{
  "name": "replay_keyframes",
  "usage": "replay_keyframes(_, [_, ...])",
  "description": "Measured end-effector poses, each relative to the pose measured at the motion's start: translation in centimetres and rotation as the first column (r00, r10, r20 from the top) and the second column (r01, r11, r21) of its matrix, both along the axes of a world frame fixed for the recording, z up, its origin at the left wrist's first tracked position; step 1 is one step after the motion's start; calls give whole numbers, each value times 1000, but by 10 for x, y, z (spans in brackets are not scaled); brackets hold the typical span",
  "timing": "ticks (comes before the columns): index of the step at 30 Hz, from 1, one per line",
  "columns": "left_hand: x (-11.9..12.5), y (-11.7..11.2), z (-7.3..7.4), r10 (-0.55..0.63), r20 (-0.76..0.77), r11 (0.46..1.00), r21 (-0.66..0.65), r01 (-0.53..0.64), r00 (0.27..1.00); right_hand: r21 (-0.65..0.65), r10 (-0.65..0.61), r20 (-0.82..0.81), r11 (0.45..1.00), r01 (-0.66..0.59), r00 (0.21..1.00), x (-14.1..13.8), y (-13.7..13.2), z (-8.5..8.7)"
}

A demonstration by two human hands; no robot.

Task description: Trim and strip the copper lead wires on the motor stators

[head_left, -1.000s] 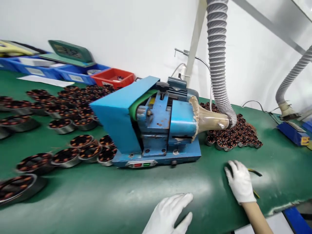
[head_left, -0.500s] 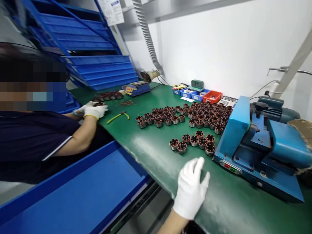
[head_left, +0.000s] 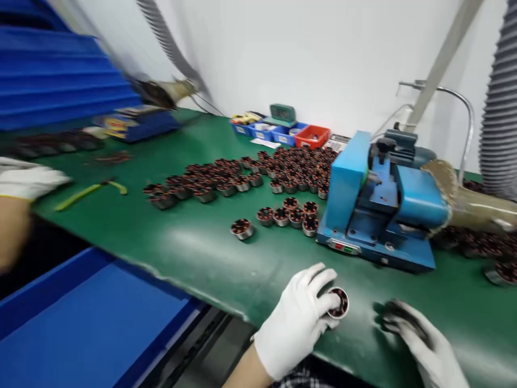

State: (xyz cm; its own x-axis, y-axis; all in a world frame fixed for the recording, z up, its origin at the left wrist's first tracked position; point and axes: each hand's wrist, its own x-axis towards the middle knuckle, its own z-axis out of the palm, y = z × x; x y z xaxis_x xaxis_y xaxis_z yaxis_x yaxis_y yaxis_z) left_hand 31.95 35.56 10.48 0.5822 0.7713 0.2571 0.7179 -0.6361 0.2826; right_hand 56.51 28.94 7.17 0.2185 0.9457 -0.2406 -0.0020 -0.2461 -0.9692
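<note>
Labels [head_left: 283,138] on the blue bins [head_left: 291,140] are too small to read; the yellow-and-red sticker [head_left: 116,127] and the display of the clock [head_left: 281,113] are blurred. The left hand [head_left: 297,318] slants up and rightward from the bottom edge, its gloved fingers closed on a ring [head_left: 341,303] in front of the machine [head_left: 379,215]. The right hand [head_left: 426,342] points up and leftward, fingers bent, tips dark and blurred; whether they grip anything, I cannot tell.

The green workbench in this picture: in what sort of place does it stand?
Most likely a factory workshop: copper-wound rings stand in clusters on the green workbench, beside a blue machine, and a co-worker's gloved hand shows at the picture's left edge.
</note>
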Motion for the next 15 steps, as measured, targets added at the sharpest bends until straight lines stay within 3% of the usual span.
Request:
replay_keyframes(2, [14,-17,-7,-98,78,994,-47,102,992,-26,100,-51,994,-102,994,-18,12,7])
replay_keyframes(3, [18,-23,-13,-91,112,995,-37,96,990,-56,131,-38,989,-133,991,-23,17,9])
replay_keyframes(7, [23,-29,-39,188,125,975,99,-201,974,-109,236,55,967,-229,970,-23,21,8])
replay_keyframes(9, [25,-28,-46,271,80,949,147,-280,959,-69,272,128,962,-265,954,-19,21,9])
replay_keyframes(12, [32,-29,-44,166,70,977,126,-174,984,-12,380,230,922,-387,896,-15,25,17])
replay_keyframes(15, [45,-29,-39,65,167,997,26,-70,984,-43,516,215,853,-520,829,-13,34,28])
